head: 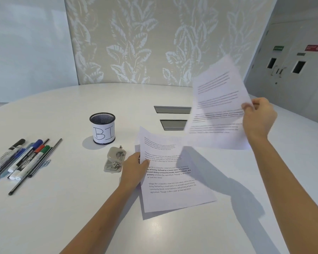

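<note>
Both forearms enter from the bottom edge and reach out over the white counter (pixel 62 208). Left hand (pixel 135 168): grips the left edge of the stack of printed sheets (pixel 173 182), thumb on top of the page, the other fingers hidden beneath it. Stack lies on the counter just right of centre, slightly skewed, top page face up with several blocks of text, one partly bold; a lower sheet shows past its left edge. Right hand (pixel 260 119): raised above the counter to the right, fingers (pixel 247 106) pinching the right edge of a single loose sheet (pixel 218 110). Sheet is clear of the counter, tilted, printed side toward the camera, motion-blurred; its shadow falls on the counter and across the right part of the stack. Grey hole punch (pixel 115 160) sits just beside the left hand, apart from the stack. Black mesh cup (pixel 102 128) with a paper label reading "BI" stands upright behind the punch. Markers and pens (pixel 20 158) lie in a loose row far left, a paper clip (pixel 47 162) beside them. Two recessed hatches (pixel 173 109) sit in the counter behind the stack, the raised sheet covering their right ends.
</note>
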Tool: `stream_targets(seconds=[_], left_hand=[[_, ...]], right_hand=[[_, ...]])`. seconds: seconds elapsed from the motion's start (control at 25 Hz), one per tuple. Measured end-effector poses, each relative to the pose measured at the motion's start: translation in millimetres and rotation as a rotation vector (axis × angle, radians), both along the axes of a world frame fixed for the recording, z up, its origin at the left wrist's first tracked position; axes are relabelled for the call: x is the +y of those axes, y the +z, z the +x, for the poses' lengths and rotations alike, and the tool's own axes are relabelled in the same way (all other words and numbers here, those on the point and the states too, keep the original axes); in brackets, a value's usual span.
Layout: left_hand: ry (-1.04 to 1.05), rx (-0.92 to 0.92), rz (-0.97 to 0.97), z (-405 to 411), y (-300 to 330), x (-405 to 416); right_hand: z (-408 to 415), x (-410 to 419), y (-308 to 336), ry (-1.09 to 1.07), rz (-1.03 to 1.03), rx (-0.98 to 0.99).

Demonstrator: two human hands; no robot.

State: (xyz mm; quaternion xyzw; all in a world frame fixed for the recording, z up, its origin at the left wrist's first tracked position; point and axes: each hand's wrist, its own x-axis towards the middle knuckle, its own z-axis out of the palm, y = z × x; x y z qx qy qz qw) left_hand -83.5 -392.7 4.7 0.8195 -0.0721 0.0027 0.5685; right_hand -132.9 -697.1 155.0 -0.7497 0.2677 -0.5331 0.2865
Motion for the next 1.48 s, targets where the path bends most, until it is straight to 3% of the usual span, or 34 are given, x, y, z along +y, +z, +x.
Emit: stream_targets(seconds=[0.16,0.36,0.48,0.6,0.72,0.8,0.88,1.0,1.08,1.16,1.36,1.48], left_hand=[[0.005,-0.016,0.062,-0.2,-0.3,-1.9],[0.007,0.177,-0.145,0.2,0.9,0.5],[-0.055,0.09,-0.039,-2.6,1.2,0.7],[-0.097,-0.011,-0.059,-5.8,4.4,-1.7],[-0.186,0.017,-0.291,-1.1,8.6,-3.5],[-0.22,0.037,-0.311,2.3,9.0,-9.6],[-0.216,-0.036,-0.175,9.3,8.9,-19.7],[-0.109,-0.169,0.09,30.2,12.8,-31.1],[0.011,-0.238,0.495,47.6,12.4,-33.3],[0.08,-0.165,0.777,58.3,10.4,-33.4],[0.089,0.083,0.848,75.1,20.8,-45.3],[0.073,0.131,0.859,80.0,26.4,-47.7]], right_hand=[[4.0,20.7,-23.2,0.182,0.113,0.155],[3.5,61.2,-102.2,0.392,0.24,0.521],[0.0,69.7,-130.8,0.459,0.268,0.693],[-2.3,66.3,-133.3,0.537,0.378,0.679],[-4.9,54.2,-126.6,0.735,0.77,0.466],[-9.4,39.0,-124.6,0.882,0.912,0.444],[-13.5,27.0,-128.4,0.892,0.927,0.458],[-16.0,15.0,-139.4,0.71,0.819,0.404],[-14.8,9.0,-145.8,0.643,0.75,0.372],[-14.0,5.1,-151.8,0.627,0.722,0.363],[-15.6,-0.7,-159.3,0.657,0.701,0.352],[-17.2,-4.2,-161.0,0.669,0.716,0.31]])
